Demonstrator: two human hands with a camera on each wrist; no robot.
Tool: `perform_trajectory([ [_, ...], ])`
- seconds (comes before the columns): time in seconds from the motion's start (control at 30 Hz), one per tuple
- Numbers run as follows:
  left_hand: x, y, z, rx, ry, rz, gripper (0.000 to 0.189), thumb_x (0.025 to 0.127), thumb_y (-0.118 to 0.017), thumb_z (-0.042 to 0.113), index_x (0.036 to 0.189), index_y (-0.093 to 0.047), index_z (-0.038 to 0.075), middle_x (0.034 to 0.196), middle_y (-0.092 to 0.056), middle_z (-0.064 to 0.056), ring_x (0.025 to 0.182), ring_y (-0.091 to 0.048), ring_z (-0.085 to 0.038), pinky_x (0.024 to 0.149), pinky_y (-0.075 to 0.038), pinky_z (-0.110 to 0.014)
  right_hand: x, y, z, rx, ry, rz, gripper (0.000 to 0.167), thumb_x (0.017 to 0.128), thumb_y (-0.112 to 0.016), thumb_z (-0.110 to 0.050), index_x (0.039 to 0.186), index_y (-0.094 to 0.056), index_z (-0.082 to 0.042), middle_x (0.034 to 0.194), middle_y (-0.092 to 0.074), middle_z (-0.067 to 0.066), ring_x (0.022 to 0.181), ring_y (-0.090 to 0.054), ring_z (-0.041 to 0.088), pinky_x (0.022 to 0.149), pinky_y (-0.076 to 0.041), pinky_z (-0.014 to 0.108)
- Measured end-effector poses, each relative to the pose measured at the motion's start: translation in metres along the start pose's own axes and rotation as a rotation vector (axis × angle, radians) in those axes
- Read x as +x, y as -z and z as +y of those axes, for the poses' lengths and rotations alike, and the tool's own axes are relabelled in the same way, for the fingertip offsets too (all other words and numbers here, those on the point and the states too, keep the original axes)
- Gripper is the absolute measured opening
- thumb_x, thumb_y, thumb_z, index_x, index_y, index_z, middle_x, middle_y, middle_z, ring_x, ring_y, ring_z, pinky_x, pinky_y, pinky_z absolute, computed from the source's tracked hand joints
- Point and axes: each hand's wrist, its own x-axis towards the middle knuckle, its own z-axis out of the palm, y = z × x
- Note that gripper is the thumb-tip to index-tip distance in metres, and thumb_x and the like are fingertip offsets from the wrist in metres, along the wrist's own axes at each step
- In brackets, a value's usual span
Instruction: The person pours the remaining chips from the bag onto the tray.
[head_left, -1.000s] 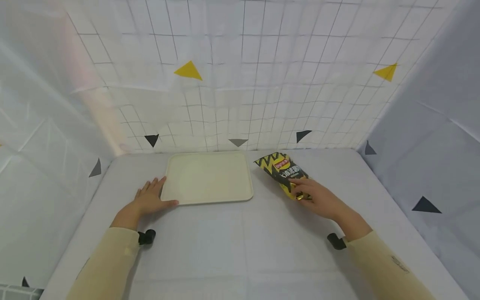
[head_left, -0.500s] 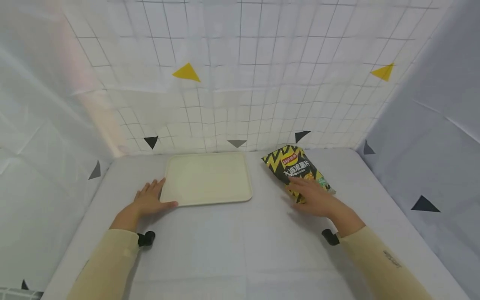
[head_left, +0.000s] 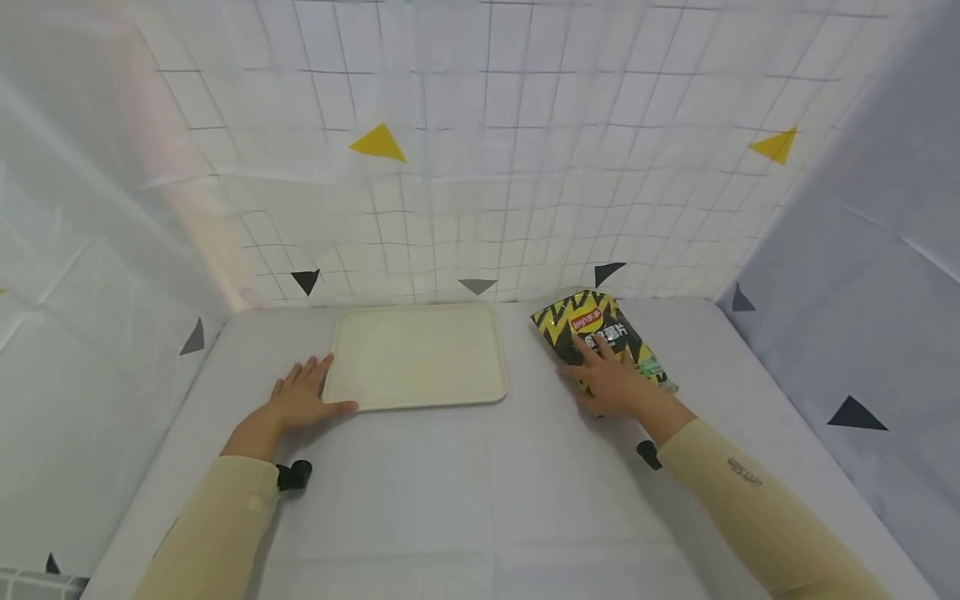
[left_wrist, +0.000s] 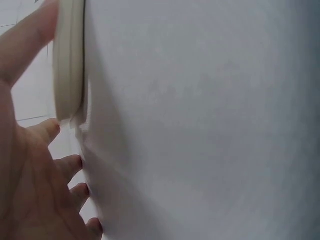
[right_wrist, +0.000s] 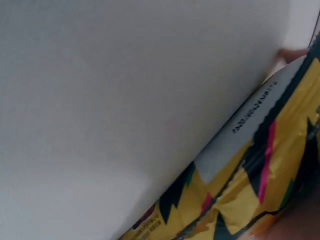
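A cream rectangular tray (head_left: pixel 420 354) lies flat toward the back of the table, left of the middle. My left hand (head_left: pixel 300 400) rests at its near left corner, fingers spread along the left side and thumb straight at the front edge. In the left wrist view the tray's rounded rim (left_wrist: pixel 69 60) shows between thumb and fingers. To the right of the tray lies a black and yellow bag of potato chips (head_left: pixel 633 333). Across its near left part rests my right hand (head_left: pixel 611 385), fingers spread over the front. The right wrist view shows the bag's lower side (right_wrist: pixel 240 185) close up.
A white cloth (head_left: pixel 420 492) covers the table. Behind it stands a white grid-lined curtain (head_left: pixel 450 208) with yellow and dark triangles. Plain sheets close off the left side (head_left: pixel 90 333) and the right side (head_left: pixel 847 292).
The bag has shifted right and turned flatter on the table. My right hand has let go of its edge and spread over its front. My left hand and the tray have stayed put.
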Motion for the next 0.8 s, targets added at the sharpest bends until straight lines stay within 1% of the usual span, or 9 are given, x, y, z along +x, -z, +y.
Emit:
perform_trajectory([
  [0.1, 0.0, 0.001, 0.001, -0.008, -0.003, 0.006, 0.118, 0.082, -0.067, 0.07, 0.159, -0.011, 0.0, 0.158, -0.006, -0.039, 0.144, 0.0, -0.06, 0.111, 0.0, -0.075, 0.001, -0.002, 0.001, 0.019, -0.023, -0.01, 0.057, 0.098, -0.063, -0.023, 0.153, -0.045, -0.022, 0.166, -0.015, 0.015, 0.147, -0.008, 0.054, 0.101, -0.016, 0.083],
  [0.2, 0.0, 0.001, 0.002, -0.01, 0.003, 0.007, 0.118, 0.082, -0.067, 0.069, 0.159, -0.011, 0.0, 0.158, -0.006, -0.039, 0.144, 0.0, -0.06, 0.111, 0.0, -0.075, 0.0, -0.002, 0.002, 0.055, -0.03, 0.01, 0.059, 0.098, -0.061, -0.015, 0.154, -0.042, -0.018, 0.167, -0.016, 0.011, 0.148, -0.009, 0.051, 0.103, -0.016, 0.081],
  [0.27, 0.0, 0.0, 0.002, -0.005, 0.006, 0.004, 0.118, 0.082, -0.067, 0.07, 0.159, -0.011, 0.0, 0.158, -0.006, -0.039, 0.144, 0.0, -0.06, 0.111, 0.0, -0.075, -0.003, -0.002, 0.003, 0.084, -0.015, 0.047, 0.06, 0.097, -0.061, -0.01, 0.154, -0.042, -0.014, 0.167, -0.016, 0.011, 0.148, -0.01, 0.051, 0.105, -0.018, 0.078],
  [0.37, -0.002, -0.001, 0.003, -0.002, 0.007, 0.001, 0.119, 0.082, -0.067, 0.071, 0.159, -0.011, 0.0, 0.158, -0.006, -0.039, 0.144, 0.0, -0.06, 0.111, -0.001, -0.075, -0.009, 0.0, 0.005, 0.166, 0.017, 0.106, 0.062, 0.096, -0.06, -0.004, 0.154, -0.039, -0.011, 0.167, -0.015, 0.01, 0.149, -0.008, 0.049, 0.11, -0.022, 0.071],
  [0.47, -0.002, 0.0, 0.003, -0.006, 0.009, 0.002, 0.119, 0.081, -0.067, 0.07, 0.159, -0.011, 0.0, 0.158, -0.006, -0.039, 0.144, 0.0, -0.06, 0.111, 0.0, -0.075, -0.017, 0.005, 0.007, 0.264, 0.038, 0.159, 0.067, 0.096, -0.058, -0.002, 0.157, -0.034, -0.013, 0.168, -0.011, 0.006, 0.152, -0.006, 0.043, 0.113, -0.025, 0.065],
  [0.57, -0.001, -0.001, 0.003, -0.012, 0.013, 0.001, 0.119, 0.081, -0.067, 0.07, 0.159, -0.011, -0.001, 0.158, -0.006, -0.039, 0.144, 0.001, -0.06, 0.111, 0.001, -0.075, -0.024, 0.015, 0.007, 0.355, 0.055, 0.217, 0.071, 0.096, -0.058, -0.004, 0.159, -0.03, -0.017, 0.169, -0.008, 0.005, 0.153, -0.005, 0.04, 0.113, -0.025, 0.065],
  [0.67, -0.001, -0.001, 0.002, -0.013, 0.019, -0.005, 0.119, 0.081, -0.067, 0.07, 0.159, -0.011, -0.001, 0.158, -0.005, -0.039, 0.144, 0.001, -0.059, 0.111, 0.001, -0.075, -0.03, 0.025, 0.007, 0.42, 0.077, 0.298, 0.072, 0.096, -0.06, -0.005, 0.16, -0.028, -0.017, 0.168, -0.008, 0.009, 0.151, -0.013, 0.042, 0.112, -0.028, 0.066],
  [0.8, -0.001, 0.0, 0.002, -0.01, 0.025, -0.009, 0.119, 0.081, -0.067, 0.07, 0.159, -0.01, 0.0, 0.158, -0.004, -0.039, 0.144, 0.002, -0.059, 0.111, 0.001, -0.074, -0.038, 0.032, 0.008, 0.521, 0.066, 0.399, 0.072, 0.099, -0.059, -0.009, 0.161, -0.024, -0.021, 0.167, -0.009, 0.014, 0.142, -0.03, 0.045, 0.103, -0.04, 0.065],
])
